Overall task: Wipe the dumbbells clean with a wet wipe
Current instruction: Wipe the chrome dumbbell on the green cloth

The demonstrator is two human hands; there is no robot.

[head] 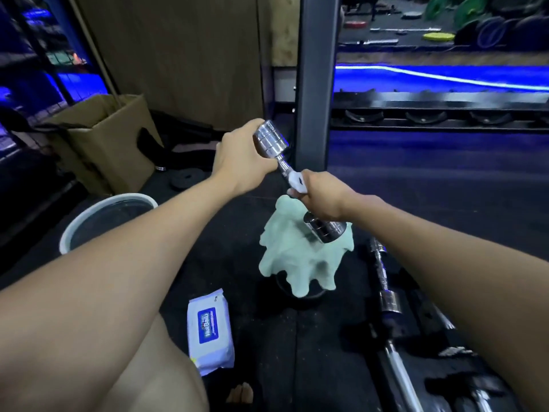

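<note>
A chrome dumbbell (271, 141) is held tilted in the air at mid-frame. My left hand (240, 160) grips its upper, far head. My right hand (322, 194) is curled round the handle with a white wet wipe (297, 181) wrapped between fingers and bar. The lower head (325, 228) sticks out below my right hand. A pale green cloth (297, 263) lies on the dark floor beneath the dumbbell.
A pack of wet wipes (209, 328) lies on the floor near my knee. A white bucket (104, 215) and a cardboard box (110, 138) stand at left. Other chrome dumbbells (386, 289) lie at right beside a rack post (315, 78).
</note>
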